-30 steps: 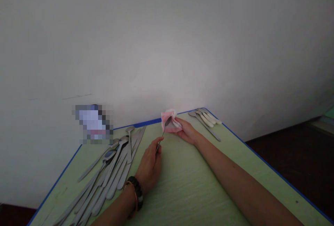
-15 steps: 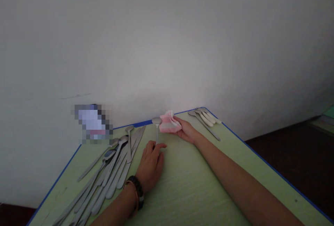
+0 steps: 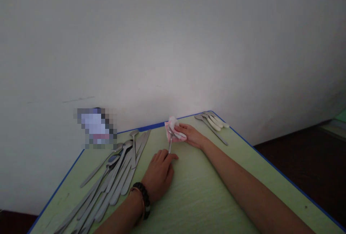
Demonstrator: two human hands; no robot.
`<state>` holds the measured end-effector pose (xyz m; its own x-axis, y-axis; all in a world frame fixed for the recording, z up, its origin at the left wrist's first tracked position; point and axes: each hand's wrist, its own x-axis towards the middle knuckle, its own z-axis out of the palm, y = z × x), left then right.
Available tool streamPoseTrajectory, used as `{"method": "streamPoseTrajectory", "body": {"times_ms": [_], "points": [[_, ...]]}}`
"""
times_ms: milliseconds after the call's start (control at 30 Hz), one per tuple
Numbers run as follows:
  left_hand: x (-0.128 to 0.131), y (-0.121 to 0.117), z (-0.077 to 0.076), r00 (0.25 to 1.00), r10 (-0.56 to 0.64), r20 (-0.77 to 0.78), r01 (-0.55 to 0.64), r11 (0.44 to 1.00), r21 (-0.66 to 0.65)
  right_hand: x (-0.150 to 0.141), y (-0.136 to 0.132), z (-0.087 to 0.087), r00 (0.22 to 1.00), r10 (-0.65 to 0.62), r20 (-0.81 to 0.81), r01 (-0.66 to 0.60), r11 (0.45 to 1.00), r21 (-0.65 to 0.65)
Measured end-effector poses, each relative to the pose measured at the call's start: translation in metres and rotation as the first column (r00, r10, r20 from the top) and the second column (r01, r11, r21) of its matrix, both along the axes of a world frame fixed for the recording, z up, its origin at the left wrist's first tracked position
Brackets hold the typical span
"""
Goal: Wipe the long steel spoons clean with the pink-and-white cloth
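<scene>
My left hand [image 3: 159, 171], with a dark beaded bracelet at the wrist, is closed around the handle of a metal spoon [image 3: 170, 144]. The spoon points away from me, and its bowl is mostly hidden in a pink and white cloth [image 3: 175, 131]. My right hand [image 3: 191, 135] grips that cloth and presses it around the bowl from the right side. To the left of my left hand lies a loose pile of metal spoons and knives [image 3: 119, 172], handles toward me.
Several spoons with white handles [image 3: 214, 122] and an all-metal spoon [image 3: 212, 129] lie at the table's far right corner. A pixelated phone-like object [image 3: 96, 126] leans at the back left. The green table [image 3: 189, 198] has a blue edge and meets a pale wall [image 3: 173, 46].
My left hand has shifted slightly right and brought the spoon's bowl into the cloth. The cloth, beside the bowl before, is now folded around it by my right hand.
</scene>
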<state>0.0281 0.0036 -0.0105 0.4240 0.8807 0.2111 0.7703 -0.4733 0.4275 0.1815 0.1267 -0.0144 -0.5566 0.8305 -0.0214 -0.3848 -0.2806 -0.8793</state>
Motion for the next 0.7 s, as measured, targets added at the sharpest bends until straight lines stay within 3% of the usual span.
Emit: {"method": "streamPoseTrajectory", "body": {"times_ms": [233, 467, 700], "points": [[0.0005, -0.0010, 0.0035, 0.999, -0.034, -0.010, 0.034, 0.999, -0.009, 0.0020, -0.0006, 0.0021, 0.999, -0.034, -0.026, 0.033, 0.999, -0.037], [0.0007, -0.0012, 0.0020, 0.997, -0.070, -0.021, 0.070, 0.997, 0.016, 0.0000, 0.0005, 0.0013, 1.000, -0.002, -0.019, 0.003, 1.000, 0.008], [0.0000, -0.0015, 0.0012, 0.999, -0.010, 0.040, 0.010, 1.000, 0.000, -0.0006, 0.0060, 0.0025, 0.990, -0.072, -0.120, 0.062, 0.994, -0.087]]}}
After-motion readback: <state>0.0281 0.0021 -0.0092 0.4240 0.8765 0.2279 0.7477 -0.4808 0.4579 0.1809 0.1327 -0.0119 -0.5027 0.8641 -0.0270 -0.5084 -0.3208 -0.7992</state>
